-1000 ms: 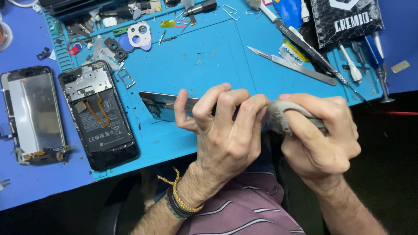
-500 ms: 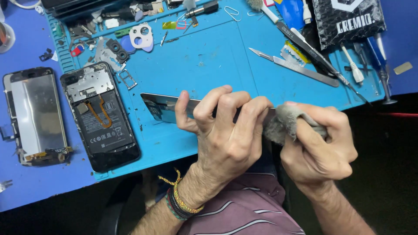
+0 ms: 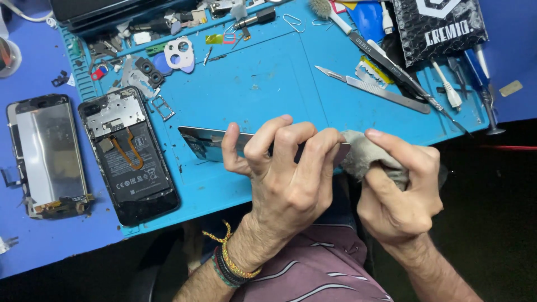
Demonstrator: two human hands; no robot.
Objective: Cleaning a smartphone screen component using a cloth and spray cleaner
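A: Two hands, both busy at the near edge of the mat. The left hand [image 3: 285, 179] is clamped on a thin dark phone panel [image 3: 207, 142], fingers curled over its top edge and thumb behind, holding it on edge. The right hand [image 3: 400, 187] is closed on a wad of grey cloth [image 3: 361, 154], pressed against the panel's right end.

B: So the hands are together?

A: Nearly touching, with the cloth between them. The panel sticks out of the left hand toward 9 o'clock, just above the mat.

B: What is underneath?

A: A teal work mat [image 3: 279, 72] lying on a blue table [image 3: 33, 246]. Toward 6 o'clock the table ends, and there is a striped maroon shirt [image 3: 313, 274] and dark floor. A braided bracelet [image 3: 232, 265] sits on the left wrist.

B: And round about?

A: At 9 o'clock from the left hand lies an opened phone body [image 3: 131, 156] with its board and an orange flex cable showing; further out at 9, on the bare table, a screen frame [image 3: 47, 154]. At 11 o'clock a white camera bezel [image 3: 180, 53] sits among loose small parts. At 1 o'clock from the right hand lie a metal scalpel [image 3: 372, 89] and tweezers [image 3: 386, 61], and beyond them a black bubble pouch [image 3: 442, 28].

B: Anything blocking?

A: The left fingers hide the panel's middle, and the cloth covers its right end.
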